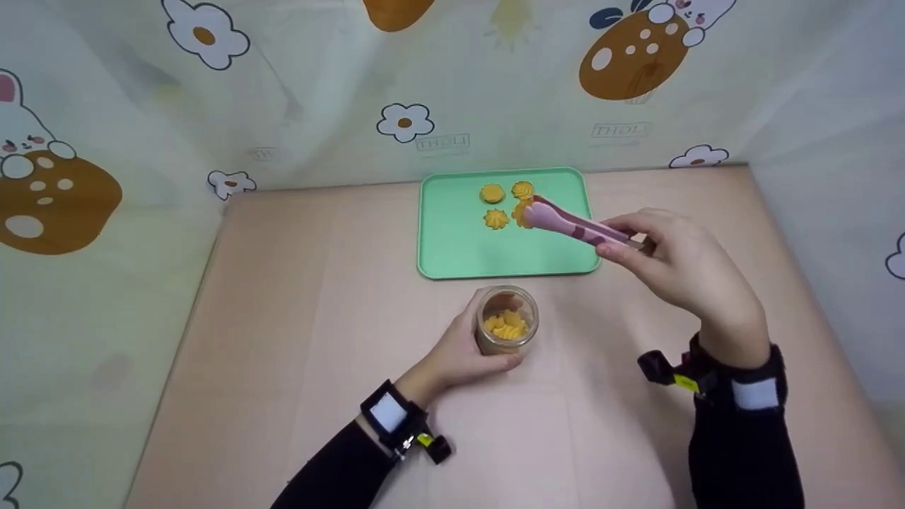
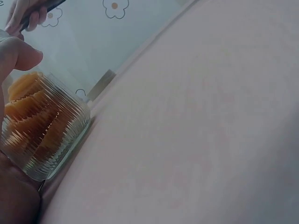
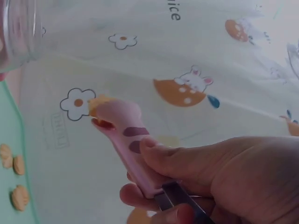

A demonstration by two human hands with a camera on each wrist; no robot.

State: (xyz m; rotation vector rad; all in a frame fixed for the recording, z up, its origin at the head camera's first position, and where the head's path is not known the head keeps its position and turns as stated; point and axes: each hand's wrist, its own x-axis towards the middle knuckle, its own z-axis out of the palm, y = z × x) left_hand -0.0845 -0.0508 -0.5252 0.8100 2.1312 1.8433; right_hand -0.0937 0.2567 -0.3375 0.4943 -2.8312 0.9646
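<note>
Right grip (image 1: 672, 258), turned leftward, pinched pink tongs (image 1: 562, 220) above green tray (image 1: 459, 251), cookie (image 3: 95, 107) between their tips; left grip (image 1: 459, 357), angled inward, curled round glass jar (image 2: 74, 112) near the tray.

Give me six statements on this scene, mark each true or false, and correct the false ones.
1. The left hand holds the jar. True.
2. The jar is empty. False: cookies lie in it.
3. The tongs pinch a cookie. True.
4. The tongs are in the left hand. False: the right hand holds them.
5. Three cookies lie on the tray. True.
6. The jar stands on the tray. False: it is held off the tray.
</note>
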